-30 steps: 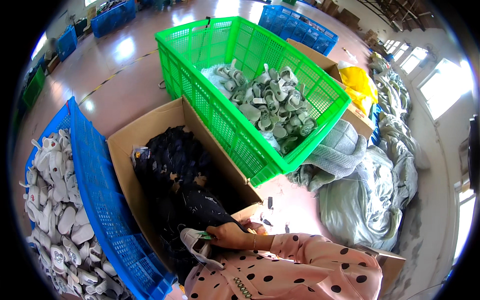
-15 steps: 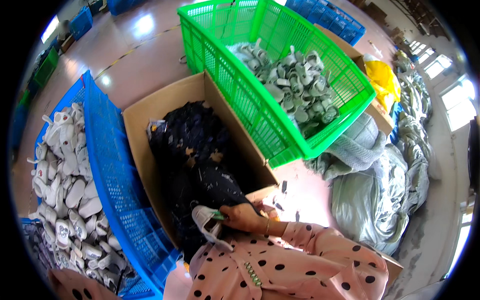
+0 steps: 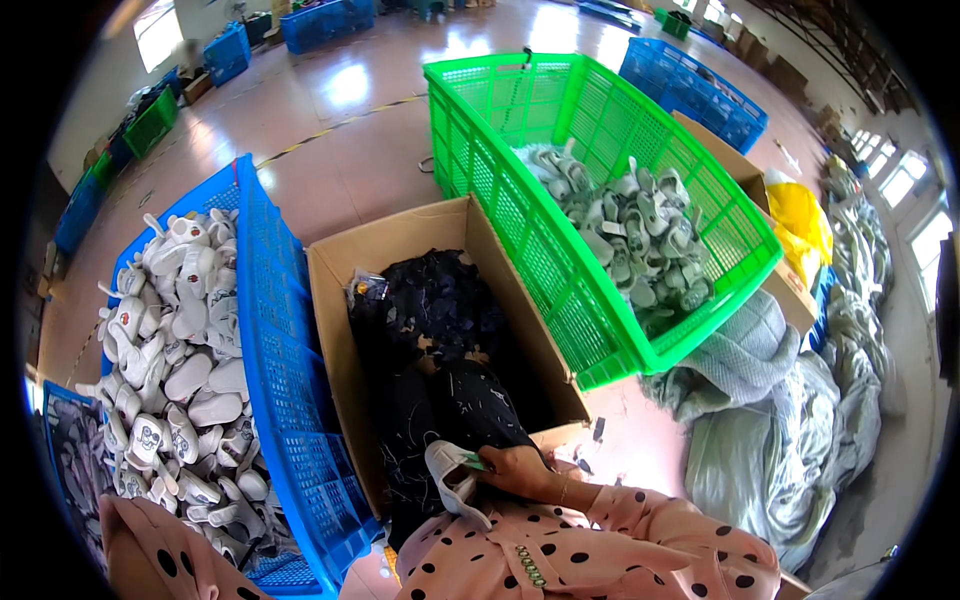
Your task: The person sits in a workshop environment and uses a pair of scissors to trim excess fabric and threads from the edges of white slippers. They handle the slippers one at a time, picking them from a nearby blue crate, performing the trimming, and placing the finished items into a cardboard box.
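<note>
Head view: small, pale, open-topped shoe [image 3: 449, 484]

This is a footwear workshop; a blue mesh crate [image 3: 282, 370] at left and a green crate [image 3: 540, 270] at right hold heaped shoe uppers [image 3: 190, 377]; striped tape [image 3: 320, 138] crosses the far floor [image 3: 330, 185]; roof trusses [image 3: 845, 50] show far right.

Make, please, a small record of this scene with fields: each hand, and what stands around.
Right hand: grip closed on a small green item, at a pale shoe
Left hand: not visible; left sleeve at lower left
Left side: blue basket with many pale shoes
Ahead: cardboard box with dark pieces
Ahead right: green basket with greyish shoes
</note>
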The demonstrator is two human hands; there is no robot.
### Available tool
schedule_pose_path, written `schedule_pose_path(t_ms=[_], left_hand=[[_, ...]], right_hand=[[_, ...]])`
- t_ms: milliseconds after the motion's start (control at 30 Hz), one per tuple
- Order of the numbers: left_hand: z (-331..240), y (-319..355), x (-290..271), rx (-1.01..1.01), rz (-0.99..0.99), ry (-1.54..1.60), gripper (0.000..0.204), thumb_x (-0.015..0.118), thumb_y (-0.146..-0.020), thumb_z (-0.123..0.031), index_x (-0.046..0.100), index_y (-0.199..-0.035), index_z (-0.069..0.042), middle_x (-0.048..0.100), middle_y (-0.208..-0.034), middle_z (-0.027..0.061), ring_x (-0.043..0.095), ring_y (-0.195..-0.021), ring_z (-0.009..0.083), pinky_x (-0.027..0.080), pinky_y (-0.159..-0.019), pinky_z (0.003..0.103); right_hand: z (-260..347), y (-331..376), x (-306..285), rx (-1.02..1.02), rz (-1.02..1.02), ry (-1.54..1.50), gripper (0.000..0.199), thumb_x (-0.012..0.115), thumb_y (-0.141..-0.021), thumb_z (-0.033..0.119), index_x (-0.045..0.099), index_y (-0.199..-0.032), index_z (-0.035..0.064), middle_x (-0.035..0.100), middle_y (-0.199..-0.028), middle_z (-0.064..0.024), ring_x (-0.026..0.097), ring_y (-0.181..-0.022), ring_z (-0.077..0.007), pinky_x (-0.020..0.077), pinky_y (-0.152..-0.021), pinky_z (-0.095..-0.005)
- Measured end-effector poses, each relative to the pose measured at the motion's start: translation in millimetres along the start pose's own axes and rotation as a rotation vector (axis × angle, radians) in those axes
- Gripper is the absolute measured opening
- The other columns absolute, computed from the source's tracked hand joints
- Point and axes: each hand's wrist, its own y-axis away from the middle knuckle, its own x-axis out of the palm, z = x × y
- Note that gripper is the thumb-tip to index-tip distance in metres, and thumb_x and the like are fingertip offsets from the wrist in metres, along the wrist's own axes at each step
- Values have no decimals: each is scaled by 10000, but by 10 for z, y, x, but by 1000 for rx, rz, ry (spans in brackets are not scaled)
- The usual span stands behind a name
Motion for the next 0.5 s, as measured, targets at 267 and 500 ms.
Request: schedule_pose_path(t_ms=[267, 500], left_hand=[[68, -8, 3, -26, -10, 4, 409, 491, -962, -471, 654, -1025, -101, 623, -1054, 118, 519, -1018, 303, 391, -979, 486], [79, -15, 33, -24, 11, 4, 412, 489, -965, -480, 666, -1006, -110, 627, -1037, 111, 514, -1015, 298, 387, -984, 486]], right_hand=[[-17, -19, 60, -45, -56, 14, 242, 694, -847, 329, 608, -897, 108, 607, -639, -143, 620, -580, -352, 485, -537, -448], [-46, -47, 60, -38, -55, 34, 235, 675, -842, 314, 580, -901, 108, 615, -638, -137, 627, -572, -345, 479, -507, -452]])
